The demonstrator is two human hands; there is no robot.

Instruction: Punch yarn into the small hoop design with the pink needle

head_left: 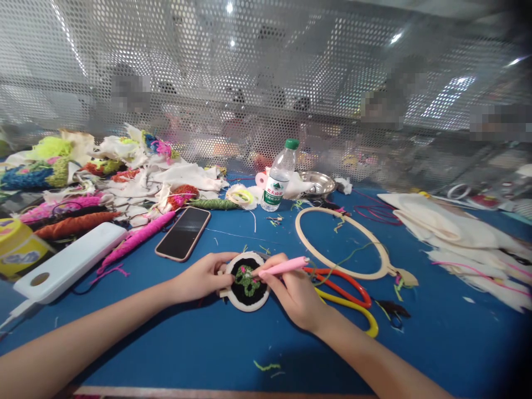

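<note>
My left hand grips the left rim of a small round embroidery hoop that lies on the blue table. The hoop holds black tufted cloth with a green and pink pattern. My right hand is closed round a pink punch needle, whose tip touches the pattern in the hoop. Both forearms reach in from the bottom edge.
A large empty wooden hoop and red-and-yellow scissors lie right of my hands. A phone, a white power bank, a water bottle, yarn skeins and cloth scraps sit behind. White fabric is stacked at right; a mesh screen closes the back.
</note>
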